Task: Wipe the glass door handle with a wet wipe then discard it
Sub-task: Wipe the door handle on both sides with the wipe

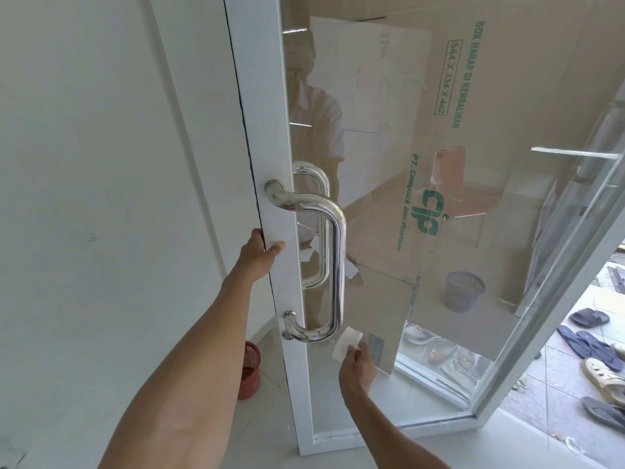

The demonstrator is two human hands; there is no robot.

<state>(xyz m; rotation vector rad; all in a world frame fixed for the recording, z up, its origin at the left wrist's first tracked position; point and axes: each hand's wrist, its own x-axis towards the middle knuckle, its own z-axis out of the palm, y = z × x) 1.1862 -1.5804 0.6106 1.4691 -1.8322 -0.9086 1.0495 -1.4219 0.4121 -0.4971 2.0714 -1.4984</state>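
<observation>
Left hand (pixel 262 247), right hand (pixel 358 363), both seemingly curled.

Behind the glass door (pixel 267 123), green print is running sideways along the cardboard (pixel 507 79): "BOX HARAP DI KEMBALIKAN", "544 X 334 X 4o2", "PT. Compack Jaya Plastindo", "cjp".

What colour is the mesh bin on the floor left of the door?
Red: the small mesh bin shows clearly in the head view.

Left hand (pixel 262 247) grips white door frame (pixel 270 130) edge. Right hand (pixel 358 363) pinches wet wipe (pixel 345 343) just beside chrome handle (pixel 338 258) bottom bend.
</observation>
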